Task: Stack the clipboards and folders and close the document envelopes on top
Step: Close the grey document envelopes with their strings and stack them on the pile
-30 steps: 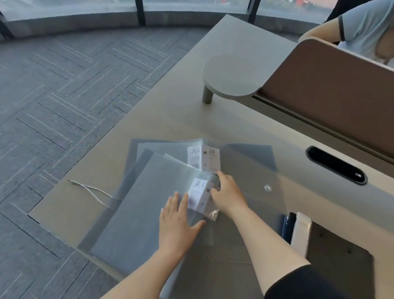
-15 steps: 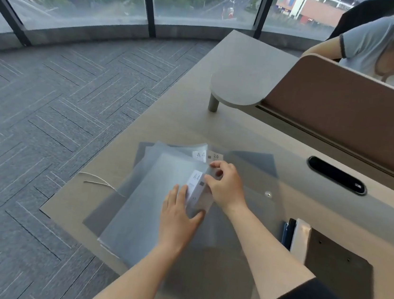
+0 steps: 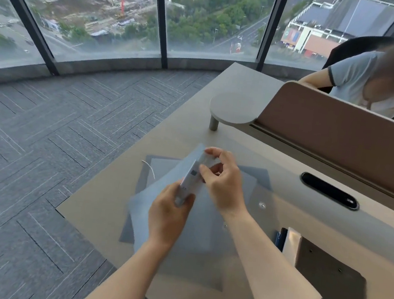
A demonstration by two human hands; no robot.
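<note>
A translucent grey document envelope [image 3: 158, 194] is lifted off the desk and tilted, its white label strip [image 3: 191, 178] turned edge-on. My left hand [image 3: 169, 216] grips its lower right edge near the label. My right hand [image 3: 222, 179] pinches the top of the same edge by the flap. Under it lie more translucent envelopes [image 3: 237, 234] flat on the desk, one with a round snap button [image 3: 262, 205]. A dark clipboard [image 3: 330, 285] lies at the right with white and blue folders [image 3: 290, 242] beside it.
A loose white string [image 3: 150, 168] lies on the desk [image 3: 99, 207] by the envelopes. A raised rounded shelf [image 3: 232, 109] and brown divider panel [image 3: 340, 142] stand behind, with a black cable slot [image 3: 329, 194]. Another person [image 3: 378, 79] sits beyond the divider. The desk's left edge drops to carpet.
Both hands have lifted the top envelope off the pile and tilted it upright; earlier it lay flat under my left palm. The camera has tipped up toward the windows.
</note>
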